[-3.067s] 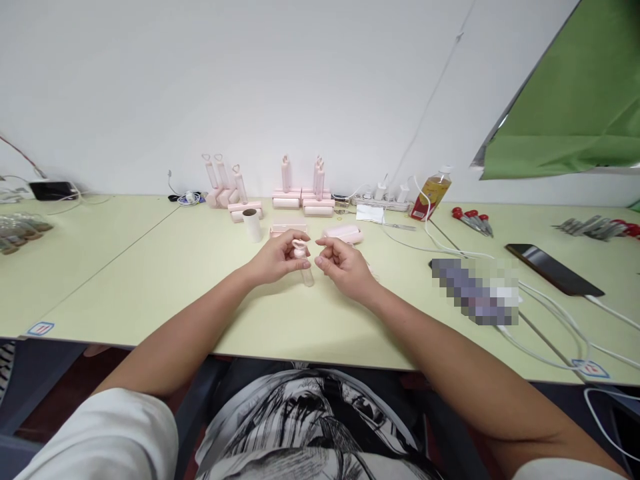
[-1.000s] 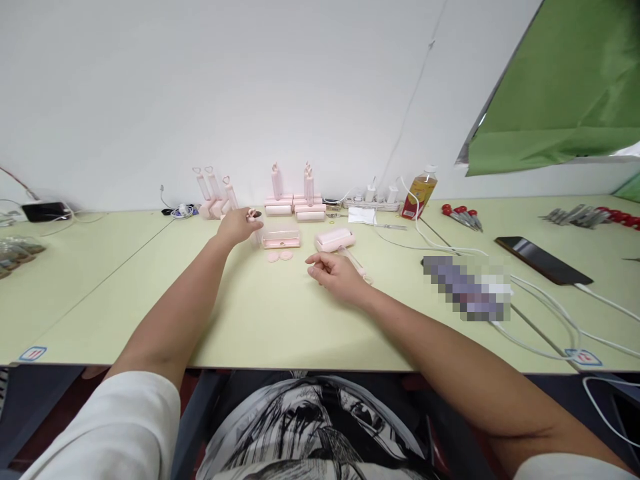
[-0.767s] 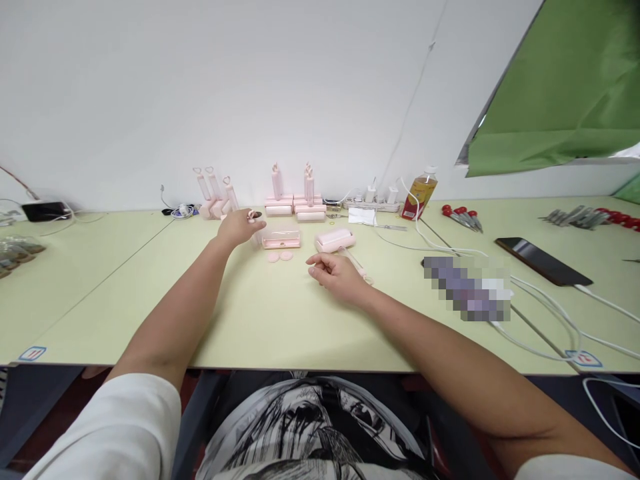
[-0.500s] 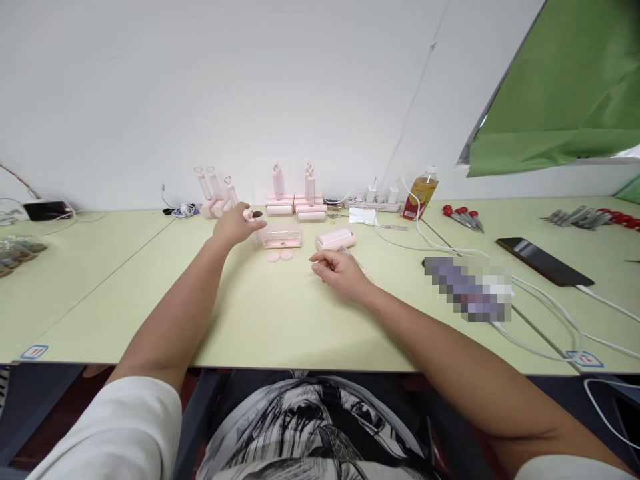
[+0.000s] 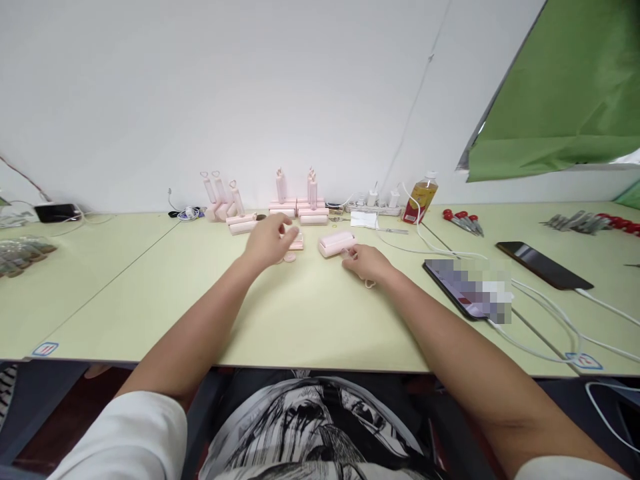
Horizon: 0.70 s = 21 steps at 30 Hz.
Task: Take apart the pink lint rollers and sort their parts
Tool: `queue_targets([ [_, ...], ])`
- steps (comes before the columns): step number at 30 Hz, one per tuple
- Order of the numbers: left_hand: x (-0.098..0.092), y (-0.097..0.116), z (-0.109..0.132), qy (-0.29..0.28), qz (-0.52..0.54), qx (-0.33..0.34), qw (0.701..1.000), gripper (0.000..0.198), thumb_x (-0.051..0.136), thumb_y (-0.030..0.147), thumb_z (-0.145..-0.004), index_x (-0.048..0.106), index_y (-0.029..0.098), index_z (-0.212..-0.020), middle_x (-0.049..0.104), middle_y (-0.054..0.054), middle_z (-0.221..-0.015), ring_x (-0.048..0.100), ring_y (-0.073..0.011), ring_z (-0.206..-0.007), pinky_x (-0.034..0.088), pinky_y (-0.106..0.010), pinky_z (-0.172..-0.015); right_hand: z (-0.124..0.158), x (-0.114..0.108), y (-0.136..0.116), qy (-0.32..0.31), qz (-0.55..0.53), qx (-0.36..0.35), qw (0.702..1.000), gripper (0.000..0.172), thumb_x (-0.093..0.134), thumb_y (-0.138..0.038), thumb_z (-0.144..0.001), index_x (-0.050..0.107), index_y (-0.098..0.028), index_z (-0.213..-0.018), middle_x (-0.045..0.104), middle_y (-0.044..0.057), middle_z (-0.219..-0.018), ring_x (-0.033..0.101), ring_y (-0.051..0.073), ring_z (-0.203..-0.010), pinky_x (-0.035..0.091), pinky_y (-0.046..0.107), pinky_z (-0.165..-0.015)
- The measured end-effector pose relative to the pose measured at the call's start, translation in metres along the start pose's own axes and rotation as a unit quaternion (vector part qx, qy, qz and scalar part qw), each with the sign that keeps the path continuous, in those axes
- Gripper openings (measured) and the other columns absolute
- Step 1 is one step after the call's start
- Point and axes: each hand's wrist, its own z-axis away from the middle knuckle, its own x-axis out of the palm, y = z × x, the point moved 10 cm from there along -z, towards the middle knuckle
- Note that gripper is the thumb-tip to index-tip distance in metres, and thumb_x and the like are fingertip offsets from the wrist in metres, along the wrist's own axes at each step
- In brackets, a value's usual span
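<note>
My left hand (image 5: 273,240) hovers over a small pink open case (image 5: 298,241), thumb and fingers apart, hiding most of it. A flat pink disc (image 5: 289,257) lies just under that hand. To the right, a pink cylinder-shaped case (image 5: 336,244) lies on the table. Beside it my right hand (image 5: 369,263) closes its fingers on a clear handle (image 5: 347,253), mostly hidden by the hand. The handle's pink heart-shaped loop (image 5: 370,284) sticks out below the palm. Behind my left hand, a pink roller with upright handle (image 5: 242,225) stands at the back.
Several more pink rollers (image 5: 313,217) stand along the wall. Further right are a power strip (image 5: 375,208), white paper (image 5: 364,219), a drink bottle (image 5: 421,199), red-tipped tools (image 5: 463,222), and two phones (image 5: 545,265) with white cables (image 5: 545,310). A black device (image 5: 57,213) lies far left.
My left hand has moved right and nearer, from the back-left rollers to above the open case; a roller now stands where it was. My right hand has moved right onto the clear handle.
</note>
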Motion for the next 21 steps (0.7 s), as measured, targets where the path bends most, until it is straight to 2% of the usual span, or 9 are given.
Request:
queue_targets([
  [2, 0.029, 0.015, -0.004, -0.052, 0.018, 0.037, 0.998, 0.029, 0.052, 0.041, -0.089, 0.063, 0.019, -0.104, 0.067, -0.007, -0.099, 0.061, -0.0204, -0.085, 0.045, -0.031, -0.075, -0.002, -0.002, -0.003, 0.019, 0.011, -0.023, 0.999, 0.019, 0.064, -0.034, -0.077, 0.061, -0.020, -0.090, 0.065, 0.005, -0.074, 0.051, 0.013, -0.040, 0.036, 0.028, -0.045],
  [5, 0.058, 0.028, -0.019, -0.085, 0.049, 0.048, 0.994, 0.035, 0.052, 0.043, -0.089, 0.060, 0.018, -0.112, 0.063, -0.011, -0.118, 0.061, -0.0226, -0.096, 0.045, -0.033, -0.083, -0.001, -0.007, -0.013, 0.043, -0.029, -0.080, 0.995, 0.017, 0.064, -0.031, -0.075, 0.061, -0.020, -0.088, 0.064, 0.004, -0.080, 0.052, 0.013, -0.049, 0.034, 0.026, -0.046],
  [8, 0.078, 0.022, -0.037, -0.134, 0.121, -0.051, 0.982, 0.053, 0.058, 0.050, -0.085, 0.052, 0.019, -0.127, 0.059, -0.013, -0.128, 0.061, -0.0242, -0.100, 0.047, -0.032, -0.080, 0.004, -0.014, -0.025, 0.069, -0.068, -0.142, 0.985, 0.018, 0.063, -0.033, -0.075, 0.059, -0.021, -0.089, 0.061, 0.000, -0.077, 0.053, 0.013, -0.059, 0.036, 0.025, -0.052],
  [10, 0.094, 0.016, -0.045, -0.208, 0.177, -0.129, 0.953, 0.063, 0.063, 0.054, -0.081, 0.049, 0.020, -0.132, 0.064, -0.013, -0.120, 0.064, -0.0240, -0.093, 0.047, -0.031, -0.073, 0.008, -0.021, -0.033, 0.094, -0.077, -0.174, 0.977, 0.020, 0.063, -0.033, -0.075, 0.059, -0.021, -0.089, 0.059, -0.001, -0.076, 0.053, 0.014, -0.065, 0.038, 0.025, -0.058],
  [12, 0.104, 0.016, -0.054, -0.270, 0.213, -0.165, 0.924, 0.065, 0.067, 0.053, -0.079, 0.049, 0.021, -0.133, 0.067, -0.011, -0.110, 0.065, -0.0232, -0.087, 0.047, -0.030, -0.068, 0.010, -0.026, -0.035, 0.112, -0.077, -0.177, 0.975, 0.021, 0.063, -0.033, -0.075, 0.059, -0.021, -0.091, 0.060, -0.001, -0.078, 0.053, 0.014, -0.068, 0.038, 0.025, -0.061],
  [14, 0.103, 0.012, -0.071, -0.266, 0.228, -0.175, 0.920, 0.065, 0.067, 0.051, -0.080, 0.048, 0.021, -0.134, 0.067, -0.012, -0.112, 0.065, -0.0224, -0.087, 0.047, -0.029, -0.068, 0.008, -0.031, -0.030, 0.122, -0.066, -0.148, 0.979, 0.020, 0.062, -0.032, -0.075, 0.058, -0.021, -0.091, 0.061, 0.000, -0.080, 0.054, 0.015, -0.069, 0.038, 0.025, -0.060],
  [16, 0.092, 0.000, -0.093, -0.201, 0.205, -0.180, 0.941, 0.067, 0.067, 0.050, -0.080, 0.046, 0.021, -0.136, 0.063, -0.013, -0.122, 0.064, -0.0229, -0.093, 0.047, -0.030, -0.071, 0.005, -0.035, -0.019, 0.125, -0.054, -0.099, 0.986, 0.020, 0.062, -0.030, -0.074, 0.058, -0.021, -0.091, 0.062, 0.001, -0.081, 0.055, 0.016, -0.068, 0.036, 0.026, -0.057],
  [18, 0.089, -0.007, -0.108, -0.168, 0.147, -0.160, 0.961, 0.072, 0.071, 0.046, -0.077, 0.043, 0.020, -0.138, 0.057, -0.015, -0.132, 0.062, -0.0246, -0.103, 0.048, -0.031, -0.078, 0.003, -0.041, -0.007, 0.134, -0.056, -0.044, 0.988, 0.022, 0.063, -0.029, -0.073, 0.058, -0.021, -0.092, 0.063, 0.003, -0.083, 0.055, 0.017, -0.067, 0.036, 0.026, -0.055],
  [21, 0.112, -0.002, -0.115, -0.217, 0.060, -0.099, 0.969, 0.077, 0.075, 0.039, -0.073, 0.043, 0.018, -0.140, 0.053, -0.016, -0.139, 0.059, -0.0261, -0.113, 0.047, -0.031, -0.086, 0.004, -0.056, 0.008, 0.175, -0.079, 0.005, 0.981, 0.024, 0.063, -0.030, -0.073, 0.058, -0.021, -0.095, 0.065, 0.006, -0.087, 0.056, 0.019, -0.067, 0.036, 0.027, -0.053],
])
